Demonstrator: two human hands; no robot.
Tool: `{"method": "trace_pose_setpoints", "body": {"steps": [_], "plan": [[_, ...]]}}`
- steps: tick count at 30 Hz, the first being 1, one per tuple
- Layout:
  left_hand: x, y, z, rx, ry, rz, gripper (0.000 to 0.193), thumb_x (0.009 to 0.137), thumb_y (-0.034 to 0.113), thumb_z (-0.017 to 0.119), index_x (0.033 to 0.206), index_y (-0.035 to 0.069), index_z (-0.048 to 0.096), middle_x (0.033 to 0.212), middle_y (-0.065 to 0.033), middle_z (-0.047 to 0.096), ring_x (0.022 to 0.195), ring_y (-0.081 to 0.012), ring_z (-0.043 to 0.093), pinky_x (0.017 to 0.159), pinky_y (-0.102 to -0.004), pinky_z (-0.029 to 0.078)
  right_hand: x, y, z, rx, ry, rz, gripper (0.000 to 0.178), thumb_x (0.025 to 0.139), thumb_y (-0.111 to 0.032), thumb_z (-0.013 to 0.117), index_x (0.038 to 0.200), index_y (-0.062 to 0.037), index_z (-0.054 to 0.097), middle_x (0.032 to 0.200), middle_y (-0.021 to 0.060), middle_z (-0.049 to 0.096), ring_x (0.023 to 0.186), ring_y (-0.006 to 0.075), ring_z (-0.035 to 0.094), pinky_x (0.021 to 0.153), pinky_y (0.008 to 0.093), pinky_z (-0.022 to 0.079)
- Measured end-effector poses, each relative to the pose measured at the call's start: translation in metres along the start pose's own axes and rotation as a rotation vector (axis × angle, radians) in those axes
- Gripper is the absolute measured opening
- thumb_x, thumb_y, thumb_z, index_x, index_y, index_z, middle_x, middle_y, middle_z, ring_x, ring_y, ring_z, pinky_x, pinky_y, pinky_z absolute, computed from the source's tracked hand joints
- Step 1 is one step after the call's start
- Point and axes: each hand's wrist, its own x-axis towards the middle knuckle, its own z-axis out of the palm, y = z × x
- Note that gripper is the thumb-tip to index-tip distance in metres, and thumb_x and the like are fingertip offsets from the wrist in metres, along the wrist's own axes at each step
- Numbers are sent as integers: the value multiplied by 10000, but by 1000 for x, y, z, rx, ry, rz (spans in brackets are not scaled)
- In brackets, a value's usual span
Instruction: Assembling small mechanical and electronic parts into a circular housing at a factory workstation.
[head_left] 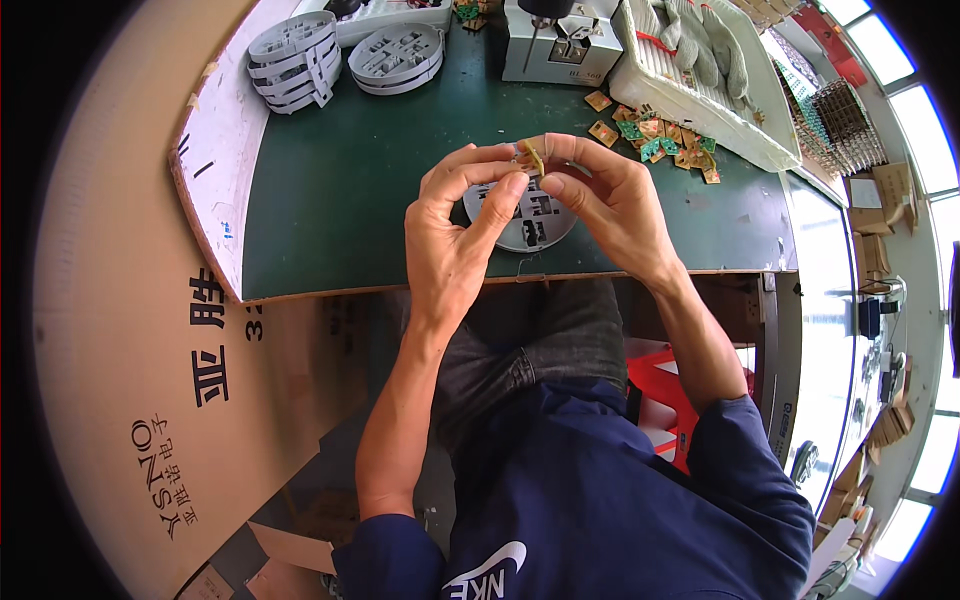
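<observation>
Above the near part of the table, my left hand (455, 215) and my right hand (615, 205) meet with fingertips pinched on a small circuit board (534, 158). It is tilted so that mostly its yellowish edge shows. My left thumb and fingers close on one side of it, my right thumb and forefinger on the other. Below them on the table lies a round grey tray (535, 232) with dark and metallic parts in its slots; my hands cover some of it. Beyond my right hand several small green and copper boards (665, 140) lie in a loose pile.
Stacked round grey trays (295, 65) stand at the far left, beside another filled tray (398, 58). A white machine (562, 50) is at the back. A white foam box (700, 85) holding gloves sits far right. Cardboard (120, 300) lines the left; the green table (330, 220) ends before my lap.
</observation>
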Motion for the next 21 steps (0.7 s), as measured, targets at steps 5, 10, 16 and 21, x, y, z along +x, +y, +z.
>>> {"method": "trace_pose_setpoints", "body": {"steps": [5, 10, 16, 21], "plan": [[1, 0, -2, -14, -8, 44, 160, 965, 199, 737, 1024, 56, 776, 1090, -65, 773, 1170, -229, 633, 1138, -422, 412, 0, 3, 5, 56, 10, 1, 367, 1020, -79, 663, 1362, 39, 606, 1263, 76, 686, 1175, 125, 621, 1061, 296, 490], [1, -4, -2, -20, -14, 57, 157, 970, 200, 731, 1021, 59, 774, 1074, -54, 777, 1160, -215, 635, 1140, -421, 413, -1, 6, 9, 145, 39, 2, 365, 1010, -71, 675, 1353, 36, 611, 1266, 70, 680, 1173, 119, 618, 1047, 294, 497], [2, -5, 3, -35, -9, 63, 142, 950, 190, 756, 1019, 68, 777, 1076, -49, 772, 1187, -220, 618, 1133, -423, 416, 1, 8, -1, 174, -3, -24, 374, 1015, -81, 669, 1365, 32, 604, 1297, 75, 676, 1195, 133, 617, 1071, 315, 486], [-7, -8, 2, -15, 34, 121, 193, 890, 138, 815, 1066, 74, 768, 1158, -78, 728, 1196, -235, 617, 1072, -401, 454, 4, 11, -10, 205, -63, -19, 391, 1013, -122, 673, 1374, 11, 605, 1298, 113, 694, 1232, 178, 628, 1111, 352, 468]]}}
